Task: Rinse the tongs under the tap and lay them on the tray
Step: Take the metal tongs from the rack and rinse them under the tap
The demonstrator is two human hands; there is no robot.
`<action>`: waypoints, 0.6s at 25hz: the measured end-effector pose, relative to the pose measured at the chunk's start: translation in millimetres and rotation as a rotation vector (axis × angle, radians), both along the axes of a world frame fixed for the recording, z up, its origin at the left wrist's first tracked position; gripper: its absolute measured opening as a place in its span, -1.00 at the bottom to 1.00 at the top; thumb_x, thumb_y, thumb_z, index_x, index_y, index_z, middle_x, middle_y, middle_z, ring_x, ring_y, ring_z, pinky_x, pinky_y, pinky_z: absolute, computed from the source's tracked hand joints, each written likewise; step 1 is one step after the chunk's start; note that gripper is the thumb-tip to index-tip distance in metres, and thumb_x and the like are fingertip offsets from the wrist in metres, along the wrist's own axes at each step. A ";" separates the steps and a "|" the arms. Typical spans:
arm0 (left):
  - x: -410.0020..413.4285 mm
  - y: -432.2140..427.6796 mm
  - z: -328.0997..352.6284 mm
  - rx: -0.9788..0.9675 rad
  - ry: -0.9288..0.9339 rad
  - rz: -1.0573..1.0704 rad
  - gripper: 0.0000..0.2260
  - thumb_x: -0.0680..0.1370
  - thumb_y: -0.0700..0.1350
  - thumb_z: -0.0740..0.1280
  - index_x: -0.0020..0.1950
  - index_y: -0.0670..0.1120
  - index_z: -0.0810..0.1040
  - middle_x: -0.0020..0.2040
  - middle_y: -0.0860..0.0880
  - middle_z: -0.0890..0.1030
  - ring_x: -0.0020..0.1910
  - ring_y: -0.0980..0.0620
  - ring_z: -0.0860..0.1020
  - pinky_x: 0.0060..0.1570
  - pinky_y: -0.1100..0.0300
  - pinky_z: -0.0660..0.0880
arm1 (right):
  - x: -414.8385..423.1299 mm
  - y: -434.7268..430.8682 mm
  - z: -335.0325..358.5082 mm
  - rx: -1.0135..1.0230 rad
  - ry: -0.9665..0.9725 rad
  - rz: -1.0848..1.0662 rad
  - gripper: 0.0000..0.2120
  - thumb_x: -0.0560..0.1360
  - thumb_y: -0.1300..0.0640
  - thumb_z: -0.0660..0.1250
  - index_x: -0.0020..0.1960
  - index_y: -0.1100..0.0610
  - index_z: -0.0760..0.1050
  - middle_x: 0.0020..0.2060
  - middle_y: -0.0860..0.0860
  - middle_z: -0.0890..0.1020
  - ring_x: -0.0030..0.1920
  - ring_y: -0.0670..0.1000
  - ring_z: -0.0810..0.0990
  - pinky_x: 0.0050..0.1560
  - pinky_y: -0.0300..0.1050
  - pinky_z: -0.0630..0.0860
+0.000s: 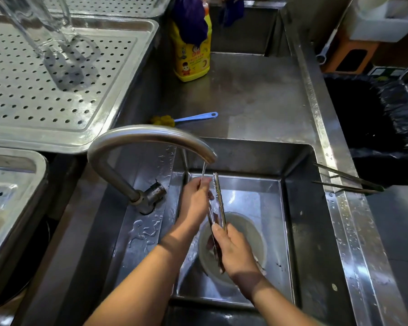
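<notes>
Over the sink [299,208], below the tap [151,137] and its thin stream: tongs [218,203], arms pressed together, tips up. Clasped at the lower end by the right hand [236,252], rubbed near the tips by left hand [194,201] fingers closed around them. Off to the upper left, well apart: perforated tray [57,90].

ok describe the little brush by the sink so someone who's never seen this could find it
Start at the steel sink basin with the curved tap. On the flat counter just behind the tap lies a small brush, with the yellow detergent bottle standing further back. Its pale blue handle and fuzzy yellow head set it apart from the metal around it.
</notes>
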State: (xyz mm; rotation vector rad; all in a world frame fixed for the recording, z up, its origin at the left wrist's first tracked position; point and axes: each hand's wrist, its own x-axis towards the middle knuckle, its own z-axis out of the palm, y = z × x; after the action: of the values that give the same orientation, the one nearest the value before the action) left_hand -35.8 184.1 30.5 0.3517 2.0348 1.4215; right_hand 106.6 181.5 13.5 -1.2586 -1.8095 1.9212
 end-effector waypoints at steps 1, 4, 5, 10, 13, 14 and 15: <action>-2.0 4.9 0.2 0.036 -0.072 0.038 -0.71 0.65 -0.08 0.25 -0.26 -0.04 0.55 -0.50 0.08 0.53 -0.54 0.22 0.45 -0.42 0.23 0.39 | -1.9 1.6 1.6 0.008 0.001 -0.010 -0.60 0.43 -0.35 0.19 -0.30 -0.05 0.49 -0.44 -0.04 0.54 -0.44 -0.08 0.48 -0.32 -0.10 0.37; 1.3 3.7 -6.3 0.059 -0.283 0.067 -0.68 0.65 -0.01 0.24 -0.09 -0.22 0.62 -0.32 -0.05 0.59 -0.31 0.01 0.56 -0.31 0.21 0.46 | -1.4 13.1 3.3 0.040 0.014 -0.013 -0.50 0.42 -0.44 0.15 -0.34 -0.02 0.45 -0.46 -0.03 0.50 -0.47 -0.09 0.43 -0.33 -0.12 0.35; 1.5 1.6 -10.3 0.067 -0.358 0.049 -0.71 0.63 -0.04 0.23 -0.05 -0.24 0.61 -0.23 -0.15 0.58 -0.22 -0.07 0.55 -0.27 0.13 0.47 | 1.0 15.5 3.3 0.036 0.018 -0.010 -0.45 0.43 -0.47 0.13 -0.34 0.00 0.44 -0.46 -0.03 0.50 -0.47 -0.10 0.43 -0.34 -0.14 0.34; -6.9 -2.9 -13.3 0.093 -0.359 0.143 -0.81 0.59 -0.28 0.26 -0.11 -0.15 0.65 -0.24 -0.24 0.64 -0.35 -0.13 0.60 -0.49 0.16 0.54 | 15.8 12.4 0.3 -0.030 -0.015 0.004 -0.38 0.48 -0.43 0.08 -0.35 0.09 0.45 -0.46 -0.02 0.48 -0.49 -0.11 0.41 -0.38 -0.21 0.33; 3.4 -11.9 -13.2 0.139 -0.364 0.226 -0.74 0.59 -0.18 0.33 -0.29 -0.10 0.67 -0.26 -0.23 0.71 -0.38 -0.10 0.66 -0.49 0.17 0.54 | 15.4 7.6 8.5 -0.053 0.015 0.008 -0.39 0.51 -0.41 0.10 -0.37 0.09 0.44 -0.49 0.00 0.44 -0.53 -0.11 0.37 -0.48 -0.32 0.30; 5.4 -14.8 -12.7 0.146 -0.394 0.230 -0.72 0.59 -0.15 0.35 -0.31 -0.10 0.67 -0.25 -0.24 0.70 -0.36 -0.11 0.66 -0.46 0.14 0.57 | 15.9 7.3 11.5 -0.076 0.022 -0.002 -0.43 0.49 -0.38 0.12 -0.38 0.08 0.44 -0.50 0.01 0.44 -0.55 -0.11 0.35 -0.52 -0.34 0.29; 5.9 -17.4 -11.9 0.151 -0.422 0.224 -0.72 0.59 -0.14 0.35 -0.31 -0.10 0.67 -0.24 -0.25 0.70 -0.32 -0.14 0.66 -0.42 0.10 0.60 | 16.8 7.3 14.0 -0.103 0.023 -0.012 -0.47 0.47 -0.34 0.13 -0.37 0.07 0.44 -0.50 0.02 0.44 -0.56 -0.10 0.34 -0.54 -0.34 0.28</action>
State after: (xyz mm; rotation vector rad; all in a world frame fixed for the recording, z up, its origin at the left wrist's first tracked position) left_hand -29.9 166.8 18.6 -0.1159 1.6658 1.6285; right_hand 123.3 188.7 27.6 -1.2695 -1.7085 2.0373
